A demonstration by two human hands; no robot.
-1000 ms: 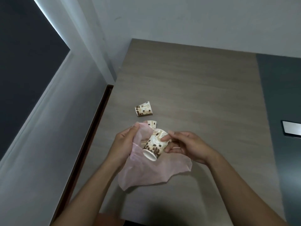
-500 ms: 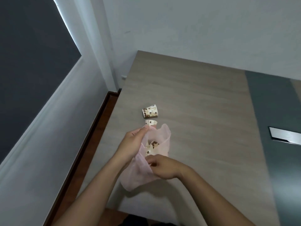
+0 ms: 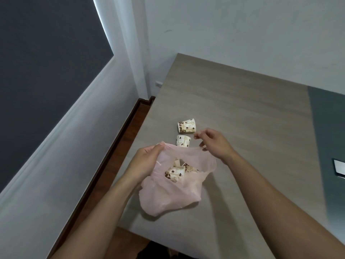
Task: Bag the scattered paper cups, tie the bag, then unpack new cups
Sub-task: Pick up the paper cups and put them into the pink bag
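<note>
Pink, thin, translucent plastic bag (image 3: 168, 199) lies slumped and wrinkled on the pale wood-grain tabletop (image 3: 242, 109), its mouth open and facing away from the person. Inside the bag lie white paper cups printed with brown coffee beans (image 3: 174, 172), tumbled on their sides; at least two show, and the exact count cannot be told.

Two more such cups lie outside. The nearer paper cup (image 3: 183, 141) rests just beyond the bag's mouth, long axis running away from the bag, open end outward, base hidden behind the rim. The farther paper cup (image 3: 186, 125) lies just beyond that, on its side, long axis across the bag's mouth, wide end to the right.

The hands are apart. The left hand (image 3: 147, 157) pinches the bag's rim at its left corner. The right hand (image 3: 214, 144) hovers at the rim's right end beside the nearer cup, fingers loosely curled, thumb and forefinger empty; whether its lower fingers grip the rim cannot be told.
</note>
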